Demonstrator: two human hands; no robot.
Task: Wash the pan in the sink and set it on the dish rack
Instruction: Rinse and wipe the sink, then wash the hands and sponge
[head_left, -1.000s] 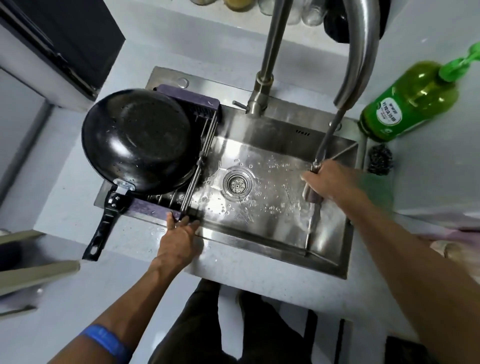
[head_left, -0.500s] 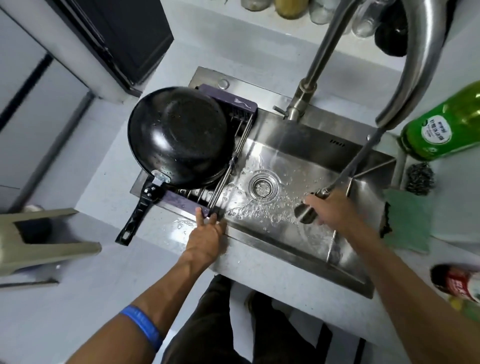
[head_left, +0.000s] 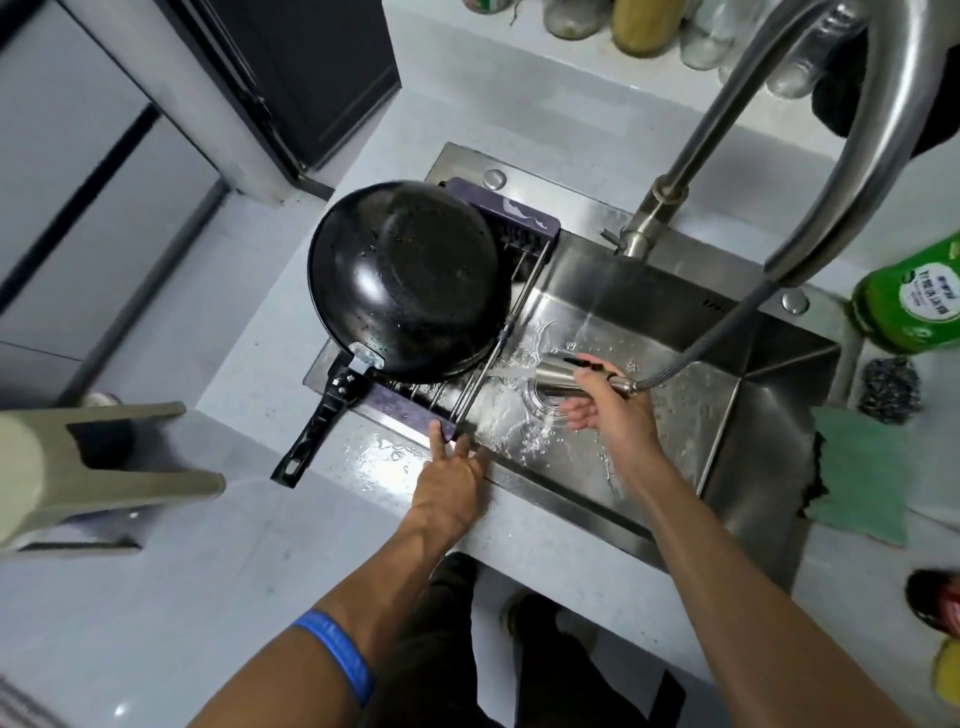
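The pale grey bench (head_left: 249, 395) is carrying everything here, and the stainless steel sink (head_left: 675, 332) is sitting sunk into it, its floor wet and splashing. The tall curved faucet (head_left: 878, 135) is arching over the sink from the back edge, with a grey hose (head_left: 727, 332) trailing down from its spout end. The black pan (head_left: 405, 280) is lying upside down on the dish rack (head_left: 415, 410), which is spanning the left end of the sink; the pan's black handle (head_left: 322, 415) is sticking out over the bench toward the person, and water drops are beading on its underside. A beige stool (head_left: 93, 467) is standing at the left, below bench level. A green dish soap bottle (head_left: 914, 296) is lying at the right edge, with a green cloth (head_left: 862, 473) nearer the person and a dark steel scrubber (head_left: 891, 389) between them.

The right hand (head_left: 608, 400) is gripping the pull-out spray head (head_left: 571, 375) over the drain, thumb and fingers curled round its metal body, and the nozzle is pointing left, sending a stream toward the rack's rods. The left hand (head_left: 452, 478) is resting on the near rim of the sink, its straight, slightly spread fingers touching the rack's purple front end. A blue wristband (head_left: 337, 654) is circling the left forearm.
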